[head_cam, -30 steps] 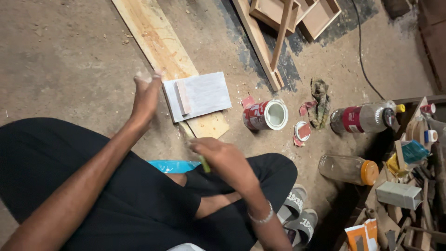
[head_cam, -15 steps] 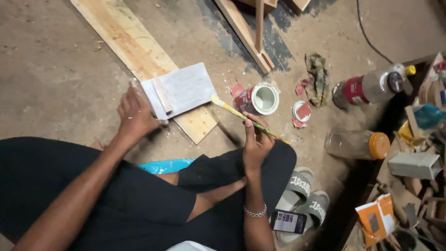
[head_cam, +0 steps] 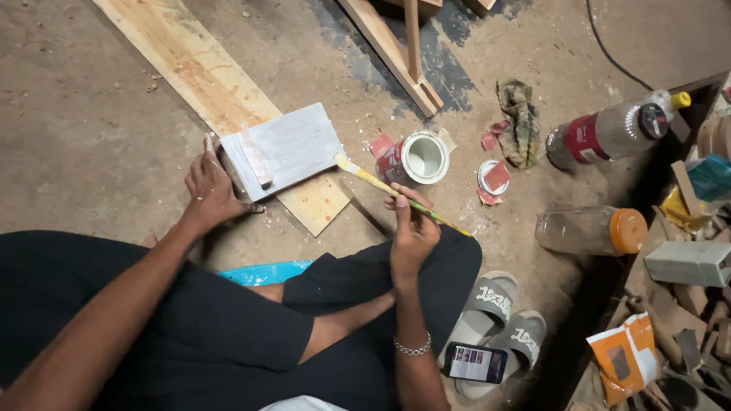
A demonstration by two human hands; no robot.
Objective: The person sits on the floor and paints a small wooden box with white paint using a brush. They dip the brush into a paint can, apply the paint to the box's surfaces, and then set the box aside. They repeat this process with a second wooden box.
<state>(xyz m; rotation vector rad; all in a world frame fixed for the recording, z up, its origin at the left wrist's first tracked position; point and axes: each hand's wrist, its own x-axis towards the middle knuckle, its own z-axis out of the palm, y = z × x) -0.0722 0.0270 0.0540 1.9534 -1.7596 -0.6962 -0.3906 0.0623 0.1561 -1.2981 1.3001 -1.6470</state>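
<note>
My left hand (head_cam: pixel 207 188) grips the near left corner of a small white-painted wooden board (head_cam: pixel 285 148) that rests on a long bare plank (head_cam: pixel 205 84). My right hand (head_cam: pixel 413 232) is closed on a yellow-green paintbrush (head_cam: pixel 381 185); its bristle tip touches the board's right edge. An open tin of white paint (head_cam: pixel 417 159) stands just right of the board, a little beyond my right hand. I sit on the floor in black clothes.
The tin's lid (head_cam: pixel 493 177) and a dirty rag (head_cam: pixel 519 122) lie to the right. Two plastic bottles (head_cam: pixel 613 131) (head_cam: pixel 590 230) lie further right by cluttered boxes. Grey sandals (head_cam: pixel 499 320) and a phone (head_cam: pixel 474 362) sit by my knee. A wooden frame (head_cam: pixel 400 49) lies ahead.
My right hand has swung the brush from over my lap to the board's right edge. My left hand has dropped from the board's top to grip its near left corner.
</note>
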